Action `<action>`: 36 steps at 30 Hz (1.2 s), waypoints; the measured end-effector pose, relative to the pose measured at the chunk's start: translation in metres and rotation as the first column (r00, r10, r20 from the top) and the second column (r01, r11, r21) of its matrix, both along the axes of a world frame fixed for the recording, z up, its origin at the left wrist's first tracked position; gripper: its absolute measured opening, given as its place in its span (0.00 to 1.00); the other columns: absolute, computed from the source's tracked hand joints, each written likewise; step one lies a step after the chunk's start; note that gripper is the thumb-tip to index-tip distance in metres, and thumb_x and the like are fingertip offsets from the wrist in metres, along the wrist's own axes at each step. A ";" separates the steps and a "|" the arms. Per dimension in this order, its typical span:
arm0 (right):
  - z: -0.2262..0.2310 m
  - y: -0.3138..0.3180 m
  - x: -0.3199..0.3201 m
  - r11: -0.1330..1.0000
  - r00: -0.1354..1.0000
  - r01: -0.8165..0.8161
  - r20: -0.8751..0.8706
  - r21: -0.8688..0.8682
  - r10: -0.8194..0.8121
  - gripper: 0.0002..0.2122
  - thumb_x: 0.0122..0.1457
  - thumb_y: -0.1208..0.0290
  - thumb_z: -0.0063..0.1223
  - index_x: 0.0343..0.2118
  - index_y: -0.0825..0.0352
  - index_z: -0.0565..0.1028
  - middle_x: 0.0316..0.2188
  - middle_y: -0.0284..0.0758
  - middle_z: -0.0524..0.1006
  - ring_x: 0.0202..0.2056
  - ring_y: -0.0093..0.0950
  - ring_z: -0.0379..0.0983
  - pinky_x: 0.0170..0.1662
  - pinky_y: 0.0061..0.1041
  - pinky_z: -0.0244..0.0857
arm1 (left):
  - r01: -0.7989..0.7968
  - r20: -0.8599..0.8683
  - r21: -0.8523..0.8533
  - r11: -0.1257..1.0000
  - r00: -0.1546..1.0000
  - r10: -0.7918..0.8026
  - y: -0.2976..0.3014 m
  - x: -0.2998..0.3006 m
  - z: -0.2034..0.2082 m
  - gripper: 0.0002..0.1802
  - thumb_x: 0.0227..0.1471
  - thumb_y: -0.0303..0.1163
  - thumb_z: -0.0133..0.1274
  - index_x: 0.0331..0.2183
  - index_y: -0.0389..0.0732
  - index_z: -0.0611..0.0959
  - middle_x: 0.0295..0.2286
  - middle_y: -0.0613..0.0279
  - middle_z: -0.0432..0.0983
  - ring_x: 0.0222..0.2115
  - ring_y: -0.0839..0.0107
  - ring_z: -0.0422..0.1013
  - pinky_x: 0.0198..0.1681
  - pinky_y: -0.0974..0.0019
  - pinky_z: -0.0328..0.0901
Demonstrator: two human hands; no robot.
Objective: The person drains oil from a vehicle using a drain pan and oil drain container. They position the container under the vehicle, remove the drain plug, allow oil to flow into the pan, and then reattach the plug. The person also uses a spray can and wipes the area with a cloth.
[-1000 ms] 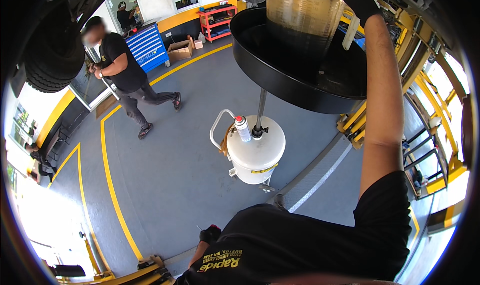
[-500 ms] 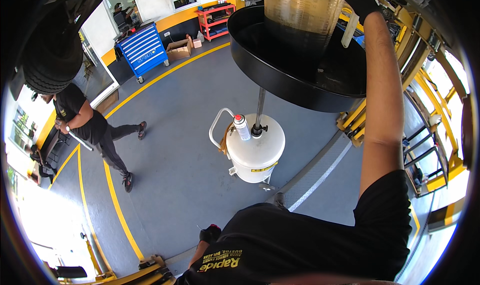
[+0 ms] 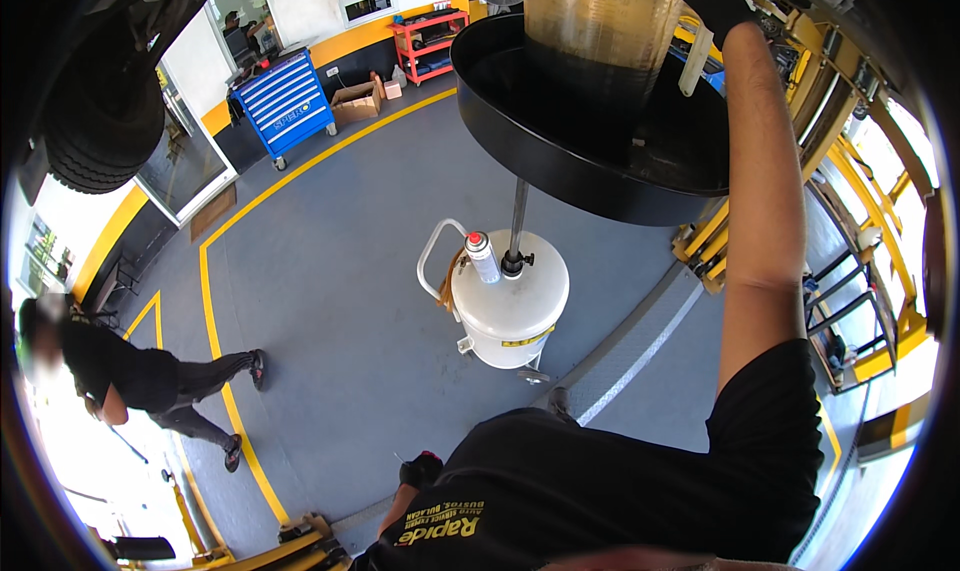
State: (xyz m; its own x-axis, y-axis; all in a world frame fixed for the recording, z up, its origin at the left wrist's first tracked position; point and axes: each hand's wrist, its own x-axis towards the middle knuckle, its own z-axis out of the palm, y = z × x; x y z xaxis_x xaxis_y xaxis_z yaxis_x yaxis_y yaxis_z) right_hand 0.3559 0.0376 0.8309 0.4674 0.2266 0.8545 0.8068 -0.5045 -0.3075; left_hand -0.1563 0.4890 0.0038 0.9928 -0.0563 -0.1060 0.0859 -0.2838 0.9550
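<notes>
My right arm reaches up to a clear measuring jug (image 3: 600,41), stained brown with dark fluid low in it. My right hand (image 3: 712,3), in a black glove, is closed at the upper part of the jug's pale handle (image 3: 697,63); its fingertips are hidden. The jug is over a wide black drain pan (image 3: 590,176), which stands on a metal post above a white oil drainer tank (image 3: 515,306). Low by my side, my left hand (image 3: 421,469) is gloved and curled, with a thin thing sticking out that I cannot make out.
A spray can (image 3: 482,257) stands on the tank. Overhead at left hangs a vehicle's tyre (image 3: 105,121). A co-worker (image 3: 130,376) walks at left. By the wall are a blue tool cabinet (image 3: 287,106) and a red cart (image 3: 430,46). Yellow lift posts (image 3: 815,121) rise at right.
The co-worker has moved toward the lower left. The jug, pan and tank appear shifted very slightly left in the view. My hands keep about the same place.
</notes>
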 end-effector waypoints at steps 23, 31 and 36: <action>0.005 0.003 0.001 0.989 0.993 0.112 0.035 -0.098 -0.109 0.19 0.64 0.62 0.60 0.53 0.66 0.75 0.37 0.34 0.81 0.39 0.22 0.74 0.45 0.28 0.69 | 0.475 -0.290 0.788 0.392 0.848 -0.445 -0.004 0.024 -0.011 0.11 0.42 0.42 0.58 0.29 0.52 0.79 0.32 0.61 0.77 0.38 0.60 0.75 0.41 0.60 0.68; -0.002 0.006 -0.005 0.986 0.982 0.164 0.104 -0.032 -0.160 0.25 0.63 0.61 0.61 0.61 0.66 0.71 0.40 0.37 0.82 0.42 0.25 0.76 0.48 0.29 0.70 | 0.512 -0.342 0.817 0.265 0.801 -0.492 -0.002 0.019 -0.011 0.11 0.42 0.43 0.58 0.31 0.51 0.79 0.34 0.61 0.77 0.40 0.60 0.75 0.41 0.60 0.68; 0.004 0.005 -0.003 0.989 0.991 0.133 -0.008 -0.063 -0.134 0.21 0.63 0.61 0.61 0.56 0.66 0.75 0.40 0.37 0.82 0.42 0.25 0.76 0.48 0.29 0.69 | 0.509 -0.339 0.831 0.225 0.784 -0.521 -0.005 0.020 -0.013 0.12 0.43 0.43 0.58 0.32 0.51 0.80 0.35 0.61 0.78 0.40 0.61 0.76 0.42 0.60 0.68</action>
